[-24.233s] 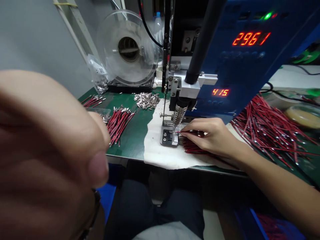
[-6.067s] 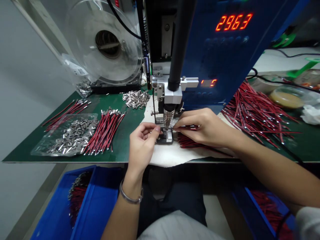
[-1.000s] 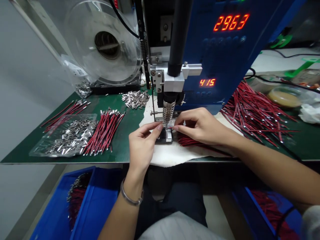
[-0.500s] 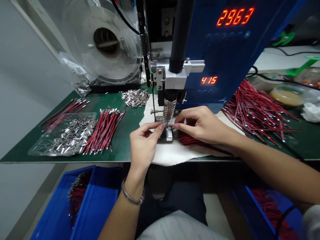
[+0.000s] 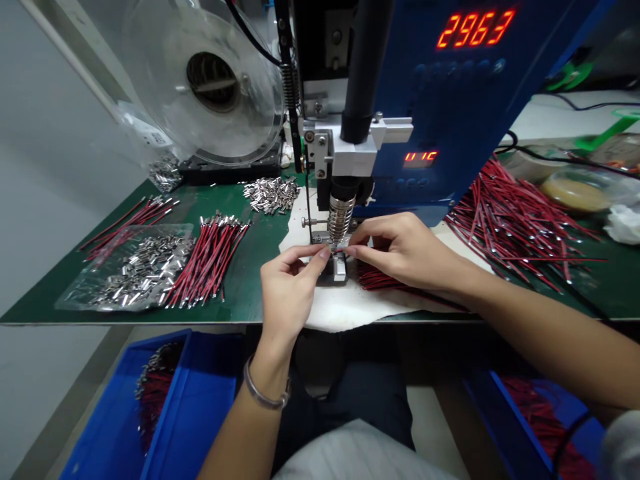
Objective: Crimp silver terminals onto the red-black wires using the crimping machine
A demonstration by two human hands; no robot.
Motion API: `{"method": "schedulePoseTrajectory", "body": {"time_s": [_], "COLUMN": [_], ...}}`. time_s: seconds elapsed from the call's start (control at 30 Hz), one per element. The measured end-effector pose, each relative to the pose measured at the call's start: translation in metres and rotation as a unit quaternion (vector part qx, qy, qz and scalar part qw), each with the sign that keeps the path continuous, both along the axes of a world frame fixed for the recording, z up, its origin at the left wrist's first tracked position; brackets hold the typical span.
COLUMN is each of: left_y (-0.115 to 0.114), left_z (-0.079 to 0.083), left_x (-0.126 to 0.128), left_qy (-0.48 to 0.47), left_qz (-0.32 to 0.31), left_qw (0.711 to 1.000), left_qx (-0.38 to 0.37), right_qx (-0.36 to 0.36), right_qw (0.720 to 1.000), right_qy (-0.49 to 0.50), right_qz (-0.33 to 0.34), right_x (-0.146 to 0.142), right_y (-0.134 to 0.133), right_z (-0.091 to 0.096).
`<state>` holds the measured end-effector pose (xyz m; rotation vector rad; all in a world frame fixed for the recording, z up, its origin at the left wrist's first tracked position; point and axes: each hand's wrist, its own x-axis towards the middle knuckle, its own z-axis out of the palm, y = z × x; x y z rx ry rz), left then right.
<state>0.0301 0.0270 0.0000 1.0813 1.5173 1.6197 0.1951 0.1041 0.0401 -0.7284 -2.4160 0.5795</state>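
At the small metal fixture point(image 5: 339, 268), both my hands meet under the spring-wrapped tip point(image 5: 341, 219) of a blue machine. My left hand point(image 5: 287, 287) pinches with thumb and forefinger at the fixture's left side; whatever is between them is too small and hidden to make out. From the right, my right hand point(image 5: 405, 252) is closed in a pinch on a thin red wire, of which only a short bit shows by the fingertips. Beneath that hand lies a bundle of red and black wires point(image 5: 373, 277) on a white sheet point(image 5: 330, 320).
On the green table point(image 5: 230, 293) left are a wire bundle point(image 5: 207, 260), a plastic bag of metal connectors point(image 5: 145, 273) and a loose connector pile point(image 5: 273, 195). A large wire heap point(image 5: 515, 220) lies right. Blue bins point(image 5: 200, 400) stand below. A clear reel point(image 5: 155, 80) stands behind.
Both hands stay in nearly the same place at the fixture. The lower red display looks different, its digits now only partly lit. The whole view has shifted very slightly.
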Motion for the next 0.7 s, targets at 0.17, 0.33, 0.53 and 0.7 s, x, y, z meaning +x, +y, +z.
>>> {"method": "schedulePoseTrajectory", "body": {"time_s": [0.17,0.33,0.53,0.7], "left_y": [0.0002,-0.001,-0.002,-0.0017], "left_z": [-0.0012,-0.0019,0.0014,0.0012], "left_x": [-0.0004,0.0004,0.0026,0.0019], "left_qy": [-0.004,-0.004,0.0,-0.005], "left_qz": [0.0,-0.002,0.006,0.011], "left_qw": [1.0,1.0,1.0,1.0], "left_qx": [-0.003,0.003,0.001,-0.005], "right_qx": [-0.005,-0.01,0.011,0.028], "right_qw": [1.0,1.0,1.0,1.0], "right_qy": [0.0,-0.001,0.001,0.007], "right_qz": [-0.025,-0.03,-0.024,-0.013], "right_x": [-0.0009,-0.0012,-0.0011,-0.0004], "right_y": [-0.0037,-0.0042,-0.0041,-0.0042], "right_z": [0.0005,0.0008,0.0001,-0.0009]}}
